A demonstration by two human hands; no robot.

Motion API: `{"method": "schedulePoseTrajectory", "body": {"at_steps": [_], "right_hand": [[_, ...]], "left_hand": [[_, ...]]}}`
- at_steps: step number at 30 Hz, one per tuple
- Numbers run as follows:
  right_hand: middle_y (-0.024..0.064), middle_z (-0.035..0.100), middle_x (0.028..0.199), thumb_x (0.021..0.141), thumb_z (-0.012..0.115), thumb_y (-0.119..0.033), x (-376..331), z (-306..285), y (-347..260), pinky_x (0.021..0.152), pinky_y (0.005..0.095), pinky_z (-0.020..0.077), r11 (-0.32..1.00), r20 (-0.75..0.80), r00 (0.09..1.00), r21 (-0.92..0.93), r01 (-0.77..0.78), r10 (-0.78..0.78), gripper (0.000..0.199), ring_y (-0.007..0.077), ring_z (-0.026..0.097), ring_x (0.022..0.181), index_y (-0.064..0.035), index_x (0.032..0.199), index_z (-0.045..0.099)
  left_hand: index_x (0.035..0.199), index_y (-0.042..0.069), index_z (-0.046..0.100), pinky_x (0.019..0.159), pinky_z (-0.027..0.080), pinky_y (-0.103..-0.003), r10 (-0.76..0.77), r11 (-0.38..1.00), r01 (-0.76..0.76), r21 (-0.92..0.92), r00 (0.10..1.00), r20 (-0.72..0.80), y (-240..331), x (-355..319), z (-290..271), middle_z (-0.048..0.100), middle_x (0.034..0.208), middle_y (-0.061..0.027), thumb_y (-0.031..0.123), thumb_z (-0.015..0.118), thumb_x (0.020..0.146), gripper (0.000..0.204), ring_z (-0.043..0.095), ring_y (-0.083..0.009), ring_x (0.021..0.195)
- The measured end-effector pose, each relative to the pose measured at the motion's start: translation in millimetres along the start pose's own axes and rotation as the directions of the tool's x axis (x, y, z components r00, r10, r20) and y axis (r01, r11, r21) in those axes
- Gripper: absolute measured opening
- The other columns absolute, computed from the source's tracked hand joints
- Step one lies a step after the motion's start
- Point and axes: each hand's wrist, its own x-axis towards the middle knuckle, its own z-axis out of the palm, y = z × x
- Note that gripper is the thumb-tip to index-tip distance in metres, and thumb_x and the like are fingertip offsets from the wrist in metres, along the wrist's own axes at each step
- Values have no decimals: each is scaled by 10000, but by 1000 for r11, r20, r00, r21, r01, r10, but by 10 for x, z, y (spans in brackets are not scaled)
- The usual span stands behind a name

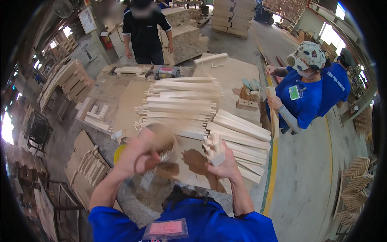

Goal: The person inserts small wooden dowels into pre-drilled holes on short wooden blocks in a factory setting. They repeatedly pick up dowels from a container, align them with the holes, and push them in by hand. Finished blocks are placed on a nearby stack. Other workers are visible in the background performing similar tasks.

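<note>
My left hand [141, 153] is raised over the near side of the table, smeared by motion. Its fingers look closed, and a blurred tan shape [160, 135] shows at them, too smeared to name. Just beyond and partly behind it stands a round tub [174, 150] with small wooden dowels inside. In my right hand [227, 164] is a pale wooden piece [218, 158], its square end toward me and several peg-like stubs at its top. Under and past that hand lie long wooden slats [242, 127]. A stacked row of wooden slats [181, 101] with pegged ends fills the middle.
A yellow round container [119, 153] sits left of the tub. Small wood blocks [98, 115] lie at the table's left. Across the table a person in black [144, 36] stands; at right, a person in blue [300, 94] holds a board [273, 115], with another person [336, 80] behind.
</note>
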Motion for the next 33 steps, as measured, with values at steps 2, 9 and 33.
{"method": "schedulePoseTrajectory", "body": {"at_steps": [2, 9, 33], "right_hand": [[96, 665, 1155, 674, 724, -50, 50, 16, -55, 929, 323, 511, 994, 46, 996, -75, 76, -73, 753, 197, 649, 1057, -33, 1390, 493], [91, 672, 1120, 656, 750, -38, 368, 247, -220, 910, 333, 514, 998, 139, 990, -53, 21, -13, 689, 218, 665, 1017, -36, 1312, 540], [222, 625, 1230, 587, 875, -332, 3747, 1602, 112, 930, 476, 514, 423, 402, 911, -844, 330, 93, 966, 409, 605, 1129, -110, 1419, 438]], "left_hand": [[1058, 20, 596, 651, 496, -348, 113, 988, -104, 111, 991, -75, -147, 19, -58, 618, 819, -127, 220, 706, 806, 340, 625, -229, 718], [1021, 20, 535, 610, 485, -407, 32, 950, -64, 306, 994, 106, -573, -110, -4, 578, 786, -199, 143, 702, 752, 340, 580, -376, 660], [935, 38, 506, 625, 492, -342, -607, 795, 400, -457, 504, -615, -2200, -1268, -588, 570, 695, -86, 142, 726, 782, 287, 578, -166, 644]]}}
